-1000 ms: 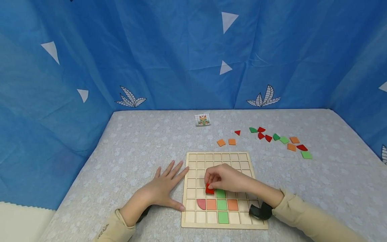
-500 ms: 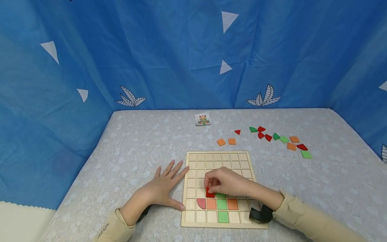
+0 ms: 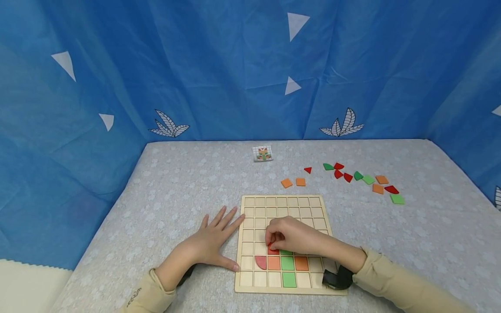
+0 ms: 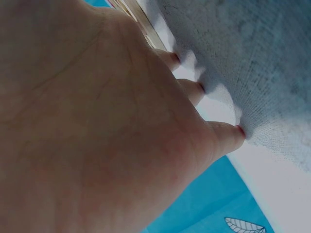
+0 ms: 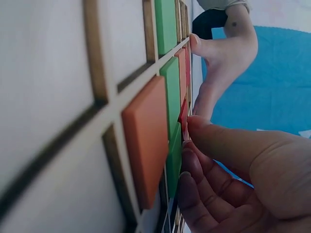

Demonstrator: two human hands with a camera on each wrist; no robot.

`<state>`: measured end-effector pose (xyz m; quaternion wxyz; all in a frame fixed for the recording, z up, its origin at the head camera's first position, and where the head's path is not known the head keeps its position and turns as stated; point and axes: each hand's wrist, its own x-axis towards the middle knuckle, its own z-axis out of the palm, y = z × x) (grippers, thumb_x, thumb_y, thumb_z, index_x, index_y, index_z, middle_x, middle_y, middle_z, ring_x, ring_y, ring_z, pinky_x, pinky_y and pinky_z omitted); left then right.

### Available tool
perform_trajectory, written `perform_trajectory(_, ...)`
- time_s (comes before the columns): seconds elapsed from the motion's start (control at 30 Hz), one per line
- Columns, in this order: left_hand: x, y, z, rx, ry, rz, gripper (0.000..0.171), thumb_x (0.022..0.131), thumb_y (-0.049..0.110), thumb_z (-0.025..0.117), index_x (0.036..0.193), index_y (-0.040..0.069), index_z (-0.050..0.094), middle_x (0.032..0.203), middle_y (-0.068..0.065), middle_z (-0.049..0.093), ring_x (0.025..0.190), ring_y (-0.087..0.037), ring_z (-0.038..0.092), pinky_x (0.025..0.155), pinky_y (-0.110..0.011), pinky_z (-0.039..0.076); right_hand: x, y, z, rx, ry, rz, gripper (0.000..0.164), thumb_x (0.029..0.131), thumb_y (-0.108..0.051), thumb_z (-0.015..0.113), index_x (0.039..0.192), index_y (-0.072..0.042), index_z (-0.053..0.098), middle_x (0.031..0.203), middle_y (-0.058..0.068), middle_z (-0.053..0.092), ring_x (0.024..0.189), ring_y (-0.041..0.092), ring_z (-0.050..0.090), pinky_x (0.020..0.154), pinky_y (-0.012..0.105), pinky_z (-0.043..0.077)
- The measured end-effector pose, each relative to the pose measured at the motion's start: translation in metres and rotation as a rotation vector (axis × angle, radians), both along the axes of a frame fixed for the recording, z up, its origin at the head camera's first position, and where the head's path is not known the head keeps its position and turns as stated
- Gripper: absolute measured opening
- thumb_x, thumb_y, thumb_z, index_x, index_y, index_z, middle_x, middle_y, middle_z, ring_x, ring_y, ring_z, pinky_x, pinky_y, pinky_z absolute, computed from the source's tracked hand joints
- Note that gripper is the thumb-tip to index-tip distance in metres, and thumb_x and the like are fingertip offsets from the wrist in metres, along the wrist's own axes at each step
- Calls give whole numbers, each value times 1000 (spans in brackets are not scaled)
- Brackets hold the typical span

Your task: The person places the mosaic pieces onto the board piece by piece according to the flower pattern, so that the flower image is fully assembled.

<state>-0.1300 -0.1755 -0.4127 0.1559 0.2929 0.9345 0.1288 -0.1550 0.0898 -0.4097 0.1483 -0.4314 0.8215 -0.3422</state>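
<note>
My right hand (image 3: 295,234) is over the wooden grid board (image 3: 248,278), thumb and curled fingers pinching a red tile (image 3: 272,250) at one of its cells. Part of that tile is hidden under the fingertips. Beside it, a darker green tile (image 3: 286,252) sits partly covered by the hand. The row below holds a red quarter-circle tile (image 3: 261,262), an orange tile (image 3: 274,263), a light green tile (image 3: 287,263) and another orange tile (image 5: 146,141). My left hand (image 3: 213,243) lies spread at the board's left edge, its thumb and index fingertip touching the rim.
Loose red, green and orange tiles (image 3: 368,179) are scattered on the cloth at the back right. Two orange squares (image 3: 287,183) lie just behind the board. A small pattern card (image 3: 262,153) is at the back. Blue curtain (image 3: 242,69) surrounds the table.
The red tile has gone from slightly tilted above the board to lying down in its cell, with my right hand shifting slightly toward me. My left hand stays in place.
</note>
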Motion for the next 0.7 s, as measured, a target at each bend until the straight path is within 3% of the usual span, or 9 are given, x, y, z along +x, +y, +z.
perform_trajectory(0.2, 1, 0, 3, 11, -6, -5, 117, 62, 74, 64, 152, 20, 13, 156, -9, 3, 138, -34, -5, 99, -68, 4, -1, 0, 3, -26, 0, -21, 11, 84, -8, 71, 81, -18, 66, 77, -16, 56, 66, 2, 49, 59, 21, 45)
perform_trajectory(0.37, 1, 1, 3, 10, -10, -4, 117, 62, 74, 65, 152, 19, 14, 156, -9, 3, 138, -34, -5, 99, -68, 4, -11, 6, 16, -57, 5, -83, 6, 87, -7, 68, 87, -13, 68, 78, -11, 61, 64, 4, 50, 58, 24, 45)
perform_trajectory(0.57, 1, 0, 3, 4, -12, -1, 118, 62, 74, 65, 152, 20, 13, 156, -8, 2, 139, -34, -5, 99, -68, 3, -45, 27, 24, -118, -13, -211, 9, 88, -3, 64, 95, -6, 68, 82, 2, 65, 69, 11, 55, 61, 29, 47)
perform_trajectory(0.7, 1, 1, 4, 22, -18, -5, 117, 62, 73, 66, 152, 19, 14, 155, -10, 2, 138, -35, -5, 98, -68, 2, -72, 47, 21, -157, -49, -361, 10, 90, -5, 62, 98, -1, 68, 86, 8, 64, 72, 20, 56, 60, 32, 46)
